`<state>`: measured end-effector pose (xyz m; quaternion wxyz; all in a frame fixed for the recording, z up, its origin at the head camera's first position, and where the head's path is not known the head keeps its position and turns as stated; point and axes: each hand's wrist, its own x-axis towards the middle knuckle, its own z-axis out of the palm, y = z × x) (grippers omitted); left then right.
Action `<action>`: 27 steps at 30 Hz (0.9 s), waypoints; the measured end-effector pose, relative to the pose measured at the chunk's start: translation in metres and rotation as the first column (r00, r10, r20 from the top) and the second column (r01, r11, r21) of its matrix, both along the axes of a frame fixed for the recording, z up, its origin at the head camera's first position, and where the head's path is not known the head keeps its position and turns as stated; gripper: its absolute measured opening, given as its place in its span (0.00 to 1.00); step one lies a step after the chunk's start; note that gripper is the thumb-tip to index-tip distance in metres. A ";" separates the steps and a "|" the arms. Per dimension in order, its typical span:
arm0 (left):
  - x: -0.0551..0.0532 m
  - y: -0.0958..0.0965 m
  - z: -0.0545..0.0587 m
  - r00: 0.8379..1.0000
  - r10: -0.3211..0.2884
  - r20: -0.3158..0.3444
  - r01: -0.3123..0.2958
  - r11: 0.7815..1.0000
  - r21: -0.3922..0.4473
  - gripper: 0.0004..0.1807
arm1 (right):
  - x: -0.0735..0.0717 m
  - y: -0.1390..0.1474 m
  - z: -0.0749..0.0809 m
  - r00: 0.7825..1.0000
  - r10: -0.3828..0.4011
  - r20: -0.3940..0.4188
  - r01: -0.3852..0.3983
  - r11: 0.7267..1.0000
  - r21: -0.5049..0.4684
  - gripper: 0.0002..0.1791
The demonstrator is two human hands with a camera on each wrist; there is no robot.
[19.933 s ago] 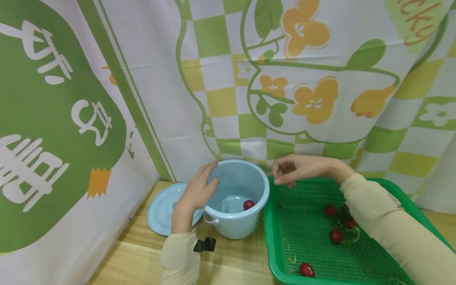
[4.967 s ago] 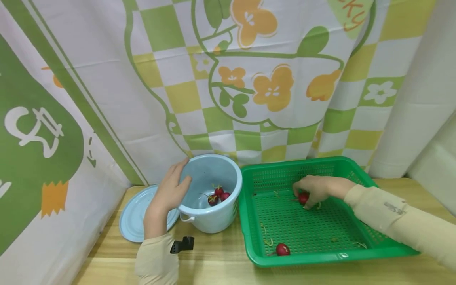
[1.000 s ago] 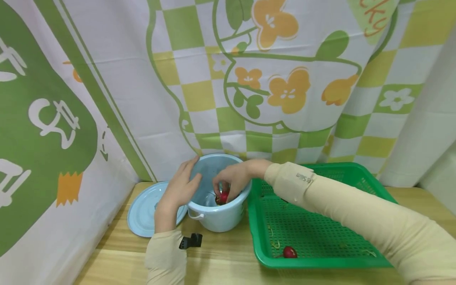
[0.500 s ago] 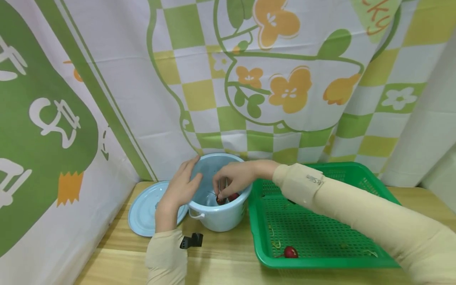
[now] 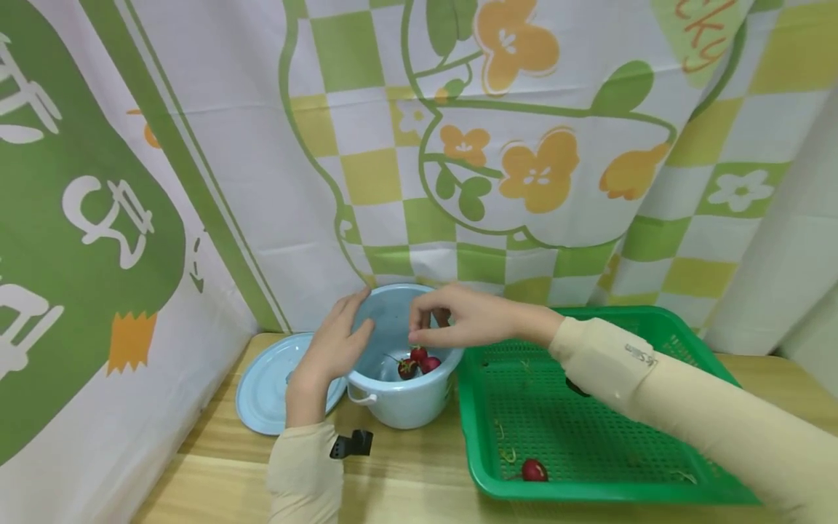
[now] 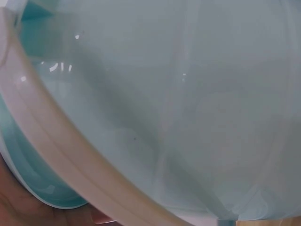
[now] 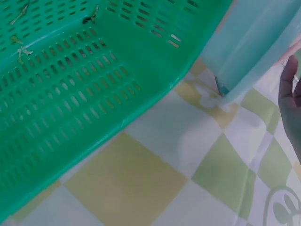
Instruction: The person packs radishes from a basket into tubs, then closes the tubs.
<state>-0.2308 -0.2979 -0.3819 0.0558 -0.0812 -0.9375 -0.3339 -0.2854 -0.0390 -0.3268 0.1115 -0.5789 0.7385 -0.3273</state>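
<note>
My left hand rests at the left rim of a light blue bucket, its fingers nearly straight and its thumb over the opening. Inside the bucket lie red radishes with small stems and thin roots. Above the bucket's right side hovers my right hand, fingers loosely bent and holding nothing; part of it shows at the edge of the right wrist view. To the right stands a green perforated basket with one radish in its near left corner. The bucket's pale handle crosses the left wrist view.
A light blue lid lies on the wooden table left of the bucket, partly under the left arm. Root bits are scattered in the basket. A patterned cloth hangs close behind the bucket and basket.
Earlier the right hand gripped a radish in the basket, then lowered it into the bucket; now it has let go and risen. Several radishes have left the basket since the first frame. Left hand stays.
</note>
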 end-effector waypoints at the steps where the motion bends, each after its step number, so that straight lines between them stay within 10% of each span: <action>1: 0.000 0.000 0.000 1.000 0.002 0.006 -0.002 1.000 0.001 0.34 | 0.002 0.003 0.000 1.000 -0.003 0.000 0.003 1.000 -0.029 0.08; 7: 0.002 -0.002 -0.001 0.999 0.010 0.036 -0.009 1.000 -0.007 0.34 | 0.010 0.023 -0.003 0.997 0.072 0.026 -0.070 0.994 -0.080 0.23; 14: 0.000 -0.002 -0.001 0.999 0.003 0.034 -0.003 1.000 -0.001 0.35 | 0.024 0.050 -0.016 0.980 0.164 0.116 -0.182 0.969 0.169 0.17; 18: 0.000 -0.002 0.000 1.000 0.006 0.028 -0.006 1.000 -0.001 0.35 | 0.034 0.061 -0.029 0.984 0.117 0.137 -0.165 0.895 0.416 0.07; 27: -0.002 0.000 -0.001 1.000 -0.002 0.031 0.001 1.000 0.010 0.35 | 0.059 0.080 -0.050 0.990 0.042 0.132 -0.123 0.705 0.698 0.26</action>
